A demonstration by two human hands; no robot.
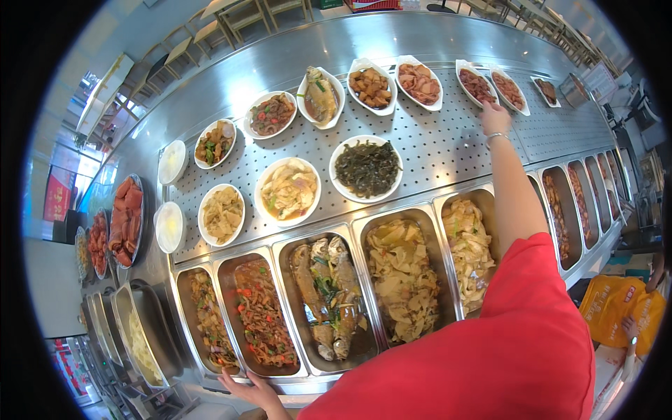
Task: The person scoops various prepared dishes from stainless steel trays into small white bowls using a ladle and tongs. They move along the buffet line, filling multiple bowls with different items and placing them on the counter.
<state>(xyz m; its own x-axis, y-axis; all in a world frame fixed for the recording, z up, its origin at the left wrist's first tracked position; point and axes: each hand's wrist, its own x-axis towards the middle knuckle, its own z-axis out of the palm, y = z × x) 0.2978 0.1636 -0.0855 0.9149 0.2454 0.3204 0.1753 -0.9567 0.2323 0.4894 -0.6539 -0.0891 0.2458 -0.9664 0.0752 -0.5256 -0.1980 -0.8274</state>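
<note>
My right hand (pixel 496 119), with a bracelet at the wrist, reaches across the steel counter. Its fingers grip the near end of a white boat-shaped dish (pixel 475 84) of dark red sliced meat. Beside that dish lies a similar white dish (pixel 508 90) of paler meat slices. Low in the view, my left hand (pixel 252 389) holds nothing and rests with spread fingers at the counter's front edge. Just above it are a steel pan of mixed stir-fry (pixel 210 320) and a pan of shredded meat with red peppers (pixel 265 320).
Whole fish (pixel 331 294) and sliced vegetables (pixel 404 278) fill neighbouring pans. On the perforated tray (pixel 446 142) stand plates, including dark greens (pixel 369 168) and a fish (pixel 320 97). Platters of meat (pixel 126 220) stand at left. A person in yellow (pixel 619 310) is at lower right.
</note>
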